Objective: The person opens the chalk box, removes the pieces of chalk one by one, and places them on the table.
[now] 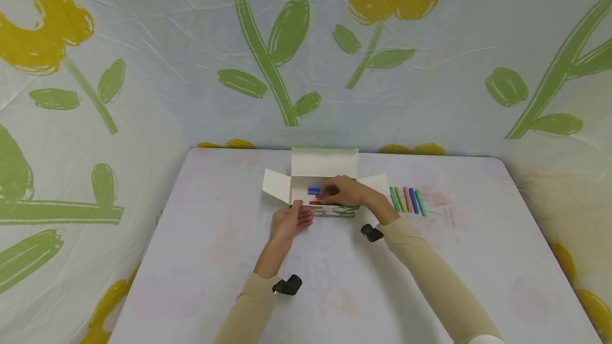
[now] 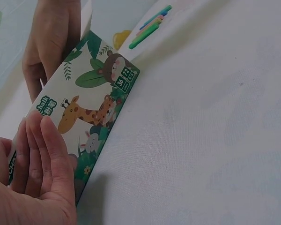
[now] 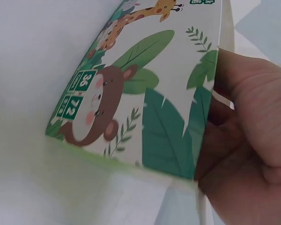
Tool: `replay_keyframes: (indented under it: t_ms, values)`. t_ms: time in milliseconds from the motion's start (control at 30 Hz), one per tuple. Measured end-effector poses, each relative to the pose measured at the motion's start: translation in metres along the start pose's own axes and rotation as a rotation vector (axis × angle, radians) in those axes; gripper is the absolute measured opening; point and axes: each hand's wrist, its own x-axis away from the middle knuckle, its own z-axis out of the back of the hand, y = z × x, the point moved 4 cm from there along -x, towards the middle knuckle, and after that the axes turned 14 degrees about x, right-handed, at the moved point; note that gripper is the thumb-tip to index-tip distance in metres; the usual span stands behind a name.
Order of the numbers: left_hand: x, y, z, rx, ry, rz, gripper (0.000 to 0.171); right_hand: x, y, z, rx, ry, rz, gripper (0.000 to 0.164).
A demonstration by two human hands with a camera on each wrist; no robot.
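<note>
An open chalk box (image 1: 334,211) with animal pictures, a giraffe and a bear among them, lies with its white flaps spread. My left hand (image 1: 287,222) grips the box's near wall, thumb at the top edge and fingers along the printed front (image 2: 84,108). From the right, my right hand (image 1: 344,191) reaches down into the box, its thumb and fingers pinching what looks like a dark red chalk stick, mostly hidden. Blue chalk (image 1: 313,191) and red chalk (image 1: 315,203) lie inside the box. In the right wrist view, the box wall (image 3: 178,93) hides those fingertips.
Several chalk sticks (image 1: 407,200) in green, yellow, pink and blue lie side by side right of the box. The white table (image 1: 229,238) bears faint coloured marks. A flowered cloth (image 1: 311,68) hangs behind it.
</note>
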Motion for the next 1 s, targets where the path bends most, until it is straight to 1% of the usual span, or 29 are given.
replay_keyframes:
  t_ms: [233,433,600,833,1000]
  values:
    - [-0.001,0.001,0.0,0.006,-0.011,0.002,0.035,0.016,0.001,0.011,-0.095,0.132,-0.024,0.021]
    - [0.0,0.001,-0.001,-0.002,-0.016,-0.001,0.035,0.029,0.007,0.02,-0.16,0.207,-0.031,0.024]
    - [-0.002,0.0,0.0,-0.007,-0.004,0.002,0.033,0.043,0.012,0.028,-0.207,0.262,-0.033,0.023]
    - [-0.002,0.0,0.001,-0.012,0.012,0.001,0.032,0.063,0.022,0.038,-0.252,0.3,-0.145,0.028]
    - [-0.002,-0.001,0.0,-0.021,0.022,0.002,0.032,0.078,0.029,0.045,-0.335,0.314,-0.215,0.034]
